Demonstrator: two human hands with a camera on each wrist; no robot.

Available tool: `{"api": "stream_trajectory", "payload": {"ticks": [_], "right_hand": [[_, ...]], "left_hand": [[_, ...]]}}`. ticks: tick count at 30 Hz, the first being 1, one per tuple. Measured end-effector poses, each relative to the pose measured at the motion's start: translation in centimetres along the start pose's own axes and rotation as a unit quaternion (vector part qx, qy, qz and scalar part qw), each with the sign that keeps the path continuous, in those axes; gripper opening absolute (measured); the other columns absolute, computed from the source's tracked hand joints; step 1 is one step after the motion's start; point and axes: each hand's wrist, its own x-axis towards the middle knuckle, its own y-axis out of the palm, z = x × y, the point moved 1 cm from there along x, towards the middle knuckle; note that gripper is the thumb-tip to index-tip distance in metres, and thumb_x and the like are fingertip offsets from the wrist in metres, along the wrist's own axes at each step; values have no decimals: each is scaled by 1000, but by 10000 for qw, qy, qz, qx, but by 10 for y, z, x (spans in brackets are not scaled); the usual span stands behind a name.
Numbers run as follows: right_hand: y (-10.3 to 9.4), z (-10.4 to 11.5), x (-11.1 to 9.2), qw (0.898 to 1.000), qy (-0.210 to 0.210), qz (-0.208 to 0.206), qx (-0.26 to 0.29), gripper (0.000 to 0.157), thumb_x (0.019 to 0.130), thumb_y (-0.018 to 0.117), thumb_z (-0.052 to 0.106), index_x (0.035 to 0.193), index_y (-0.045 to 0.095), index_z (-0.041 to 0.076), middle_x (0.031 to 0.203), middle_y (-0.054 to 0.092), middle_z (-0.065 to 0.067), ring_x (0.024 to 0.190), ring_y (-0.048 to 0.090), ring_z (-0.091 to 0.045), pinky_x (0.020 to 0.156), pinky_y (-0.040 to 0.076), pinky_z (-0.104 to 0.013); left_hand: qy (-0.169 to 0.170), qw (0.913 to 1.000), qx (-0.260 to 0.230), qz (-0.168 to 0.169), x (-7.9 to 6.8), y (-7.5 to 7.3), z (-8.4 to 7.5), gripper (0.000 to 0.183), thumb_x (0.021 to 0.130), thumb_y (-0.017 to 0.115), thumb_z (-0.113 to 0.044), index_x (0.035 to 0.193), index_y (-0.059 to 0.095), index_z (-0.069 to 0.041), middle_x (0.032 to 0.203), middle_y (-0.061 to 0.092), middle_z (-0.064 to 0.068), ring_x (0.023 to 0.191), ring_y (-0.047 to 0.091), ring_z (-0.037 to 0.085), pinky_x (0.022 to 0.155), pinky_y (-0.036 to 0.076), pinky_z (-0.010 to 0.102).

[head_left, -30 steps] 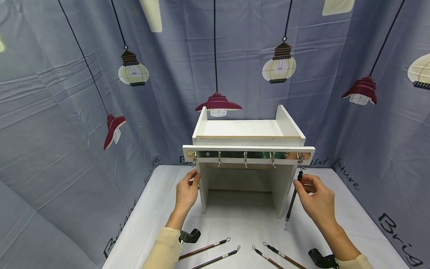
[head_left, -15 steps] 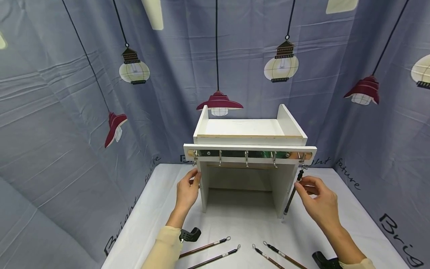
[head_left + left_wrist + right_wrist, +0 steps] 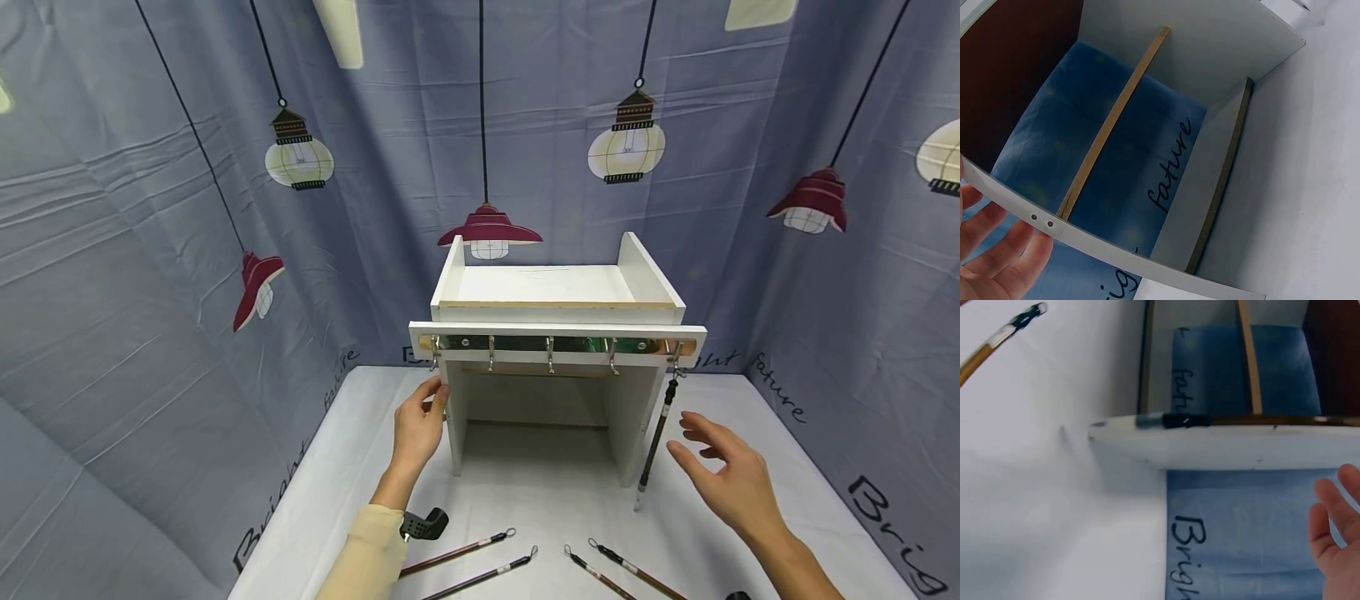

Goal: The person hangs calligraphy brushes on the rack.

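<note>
A calligraphy brush [image 3: 657,437] hangs by its loop from the rightmost hook of the rail on a white wooden shelf [image 3: 557,315]. Its dark handle slants slightly, with the tip low beside the shelf's right panel. Just right of it, my right hand [image 3: 731,479] is apart from the brush, thumb and fingers spread. In the right wrist view, the brush [image 3: 1188,420] overlaps the panel edge and the fingers show at the lower right. My left hand [image 3: 417,425] holds the shelf's left panel at its front edge; in the left wrist view several fingers [image 3: 1032,253] lie along its outer side.
Two brushes [image 3: 459,553] lie on the white table [image 3: 551,508] at front left, and two more [image 3: 633,568] at front right, loops pointing inward. The other hooks [image 3: 551,356] hold nothing. A blue-grey curtain [image 3: 375,250] with printed lamps surrounds the table.
My right hand has let go of the brush and drawn back right and down, its fingers opening. The brush now hangs freely, its lower end swung slightly down. The left hand stays put.
</note>
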Motion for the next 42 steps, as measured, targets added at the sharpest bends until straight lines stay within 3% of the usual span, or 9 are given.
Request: {"api": "stream_trajectory", "payload": {"ticks": [11,14,18,20,23,25,32,42], "right_hand": [[-5,-17,-26,9978,90,585,-303,63,84,87,31,138,63,9,131,68,-15,108,37,27,78,41,0],[-3,-22,-33,9953,190,814,-484,68,83,88,37,140,62,10,133,67,-14,107,45,17,76,46,-6],[2,-27,-43,9918,265,1032,-705,73,82,87,44,142,60,10,133,67,-13,109,57,-11,74,53,-19],[4,-29,-47,9913,252,1063,-737,74,81,88,45,141,60,10,133,67,-12,108,58,-15,73,55,-23],[7,-31,-53,9917,225,1071,-680,75,79,90,43,140,61,11,131,68,-11,107,56,-3,73,55,-25],[10,-31,-57,9912,266,1117,-658,75,77,91,42,139,62,10,129,69,-10,106,56,-3,73,55,-26],[19,-30,-70,9783,713,1815,-702,81,78,89,47,141,59,6,130,67,-16,110,64,-33,76,56,-32],[37,-31,-92,9678,925,2276,-544,73,76,90,44,135,65,8,127,66,-7,107,65,-30,79,59,-42]], "left_hand": [[12,10000,-56,46,1,0,-2,45,105,58,-44,135,68,-13,131,71,11,100,76,29,74,63,26],[-26,10000,-64,58,1,-1,-3,44,105,59,-43,135,68,-12,131,71,11,100,75,29,74,63,26],[-11,9999,-104,58,0,-1,-3,44,105,59,-43,135,68,-11,131,71,12,101,75,30,74,63,27],[28,9999,-112,55,0,-1,-4,45,105,59,-43,135,68,-10,131,71,13,100,75,30,74,63,28],[49,9999,-109,43,0,-1,-4,46,104,59,-44,135,68,-10,131,71,13,101,75,30,74,64,29],[4,9999,-107,41,0,-1,-3,47,104,59,-46,135,68,-11,131,71,12,101,75,30,74,64,29],[-39,9999,-118,78,-1,-1,-2,48,104,58,-47,137,67,-12,133,70,12,102,75,30,75,63,28],[-91,9999,-122,44,-2,-1,-1,45,104,59,-44,135,68,-13,132,71,11,101,75,29,74,63,28]]}}
